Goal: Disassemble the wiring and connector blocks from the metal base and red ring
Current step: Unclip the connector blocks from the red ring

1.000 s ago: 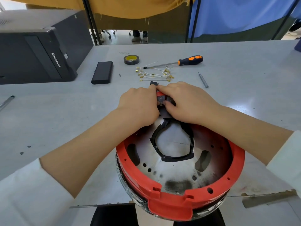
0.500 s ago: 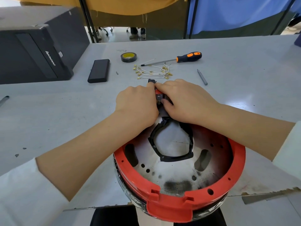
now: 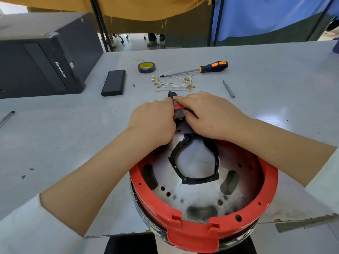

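A round metal base (image 3: 198, 197) with a red ring (image 3: 190, 230) around its rim sits at the table's near edge, tilted toward me. A loop of black tape (image 3: 212, 149) lines its central opening. At the far rim, my left hand (image 3: 154, 121) and my right hand (image 3: 211, 114) both pinch a small connector block (image 3: 178, 110) with a red top and metal terminals. Their fingertips meet over it and hide most of it. A heap of white wires with brass terminals (image 3: 174, 83) lies just beyond the hands.
An orange and black screwdriver (image 3: 203, 68), a roll of tape (image 3: 146, 67), a black power bank (image 3: 114, 85) and a thin metal rod (image 3: 228, 88) lie further back. A black computer case (image 3: 42, 57) stands at the far left. A pen (image 3: 6, 118) lies at the left edge.
Both hands stay on the connector block at the far rim. The view has shifted slightly; the hands and the base show no clear movement.
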`<action>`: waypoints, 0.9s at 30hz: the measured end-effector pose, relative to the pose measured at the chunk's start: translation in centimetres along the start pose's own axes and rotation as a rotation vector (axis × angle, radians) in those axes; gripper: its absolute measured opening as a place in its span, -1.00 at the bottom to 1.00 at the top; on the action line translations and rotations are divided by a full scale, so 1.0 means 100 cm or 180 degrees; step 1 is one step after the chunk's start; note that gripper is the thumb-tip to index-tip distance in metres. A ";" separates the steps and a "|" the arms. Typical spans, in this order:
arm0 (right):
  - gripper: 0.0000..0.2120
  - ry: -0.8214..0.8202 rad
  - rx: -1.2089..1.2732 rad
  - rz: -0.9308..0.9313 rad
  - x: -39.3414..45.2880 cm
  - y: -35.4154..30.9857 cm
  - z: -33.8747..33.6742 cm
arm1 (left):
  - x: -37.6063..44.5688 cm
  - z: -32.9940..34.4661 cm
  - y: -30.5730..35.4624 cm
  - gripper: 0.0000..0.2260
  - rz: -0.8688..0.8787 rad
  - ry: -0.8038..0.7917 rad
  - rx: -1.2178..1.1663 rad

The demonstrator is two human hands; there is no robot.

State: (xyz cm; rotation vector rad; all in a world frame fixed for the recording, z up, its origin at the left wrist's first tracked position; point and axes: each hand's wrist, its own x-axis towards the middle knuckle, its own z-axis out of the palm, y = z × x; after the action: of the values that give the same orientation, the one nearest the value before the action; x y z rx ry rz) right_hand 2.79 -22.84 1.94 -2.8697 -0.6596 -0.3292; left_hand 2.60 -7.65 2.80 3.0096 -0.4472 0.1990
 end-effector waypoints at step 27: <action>-0.59 0.0111 -0.0080 -0.0040 0.004 0.004 0.003 | 0.008 0.001 0.002 -0.84 0.0016 0.0056 0.0210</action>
State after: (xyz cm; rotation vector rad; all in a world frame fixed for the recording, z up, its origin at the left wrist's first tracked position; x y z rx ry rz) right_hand 3.38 -22.99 1.73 -2.8776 -0.6725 -0.3910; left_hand 3.32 -8.09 2.82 3.0688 -0.4555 0.2453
